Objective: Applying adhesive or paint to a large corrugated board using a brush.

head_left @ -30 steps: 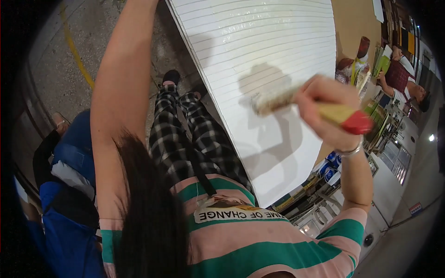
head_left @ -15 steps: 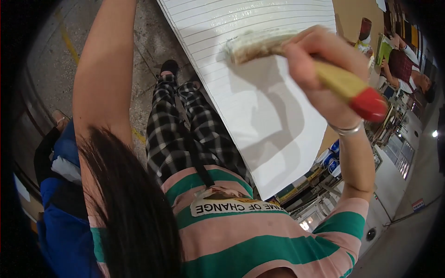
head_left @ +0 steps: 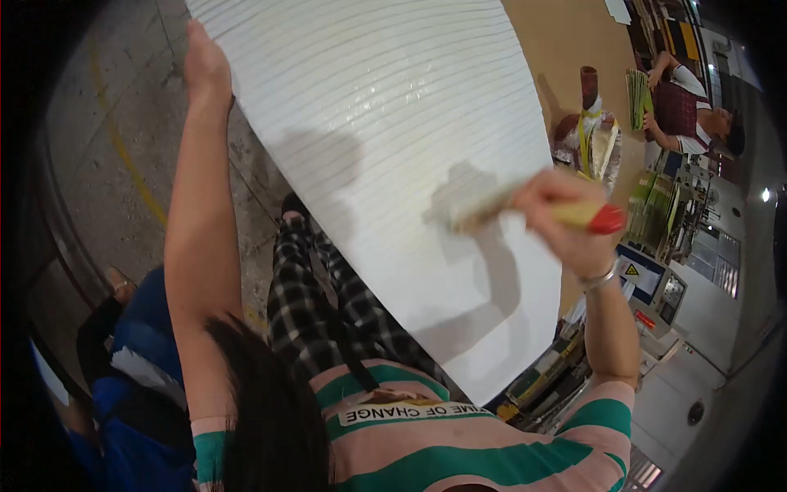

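Observation:
A large white sheet with fine ribbed lines (head_left: 385, 123) lies tilted in front of me, its surface wet and glossy in the middle. My left hand (head_left: 205, 66) grips its far left edge, arm stretched out. My right hand (head_left: 557, 217) is shut on a wide paintbrush (head_left: 525, 211) with a yellow handle and red end. Its pale bristles press on the sheet's right-hand middle part. A bracelet sits on my right wrist. Below the sheet I see my checked trousers (head_left: 328, 303) and striped shirt.
A brown work surface (head_left: 566, 57) lies under the sheet at the right. A person (head_left: 697, 115) at the far right handles green stacks. Coloured stacks (head_left: 656, 213) and a machine with a screen (head_left: 648, 279) stand by my right arm. Concrete floor with a yellow line (head_left: 123, 156) is at left.
The brush went up toward the sheet's top half a second ago, then came back down to the sheet's right middle. My left hand still holds the edge.

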Demonstrator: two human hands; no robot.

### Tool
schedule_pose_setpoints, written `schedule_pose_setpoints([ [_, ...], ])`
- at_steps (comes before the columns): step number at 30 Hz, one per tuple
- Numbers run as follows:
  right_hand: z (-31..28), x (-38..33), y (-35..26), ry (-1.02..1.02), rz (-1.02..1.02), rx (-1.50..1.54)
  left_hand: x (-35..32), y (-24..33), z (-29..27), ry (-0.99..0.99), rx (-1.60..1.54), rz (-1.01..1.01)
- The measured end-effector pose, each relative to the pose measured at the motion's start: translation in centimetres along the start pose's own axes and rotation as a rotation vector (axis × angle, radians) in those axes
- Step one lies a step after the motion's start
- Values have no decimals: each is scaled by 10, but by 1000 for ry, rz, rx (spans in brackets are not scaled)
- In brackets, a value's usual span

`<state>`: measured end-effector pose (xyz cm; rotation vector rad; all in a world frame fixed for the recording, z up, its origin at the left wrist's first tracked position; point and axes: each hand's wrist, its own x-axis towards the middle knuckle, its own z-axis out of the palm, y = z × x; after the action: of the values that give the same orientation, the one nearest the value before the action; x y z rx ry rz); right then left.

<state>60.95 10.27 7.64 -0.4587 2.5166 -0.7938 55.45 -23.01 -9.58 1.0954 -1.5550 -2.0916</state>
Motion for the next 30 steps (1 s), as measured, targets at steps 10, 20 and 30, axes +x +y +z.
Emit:
schedule_pose_setpoints([
  [10, -36, 51, 23, -134, 123, 169, 2, 1, 5, -37, -49, -3],
  [20, -39, 98, 4, -23, 130, 234, 0, -7, 1, -36, -99, -29],
  [30, -32, 146, -34, -19, 121, 53, 1, -34, -7, -104, -209, -6],
])
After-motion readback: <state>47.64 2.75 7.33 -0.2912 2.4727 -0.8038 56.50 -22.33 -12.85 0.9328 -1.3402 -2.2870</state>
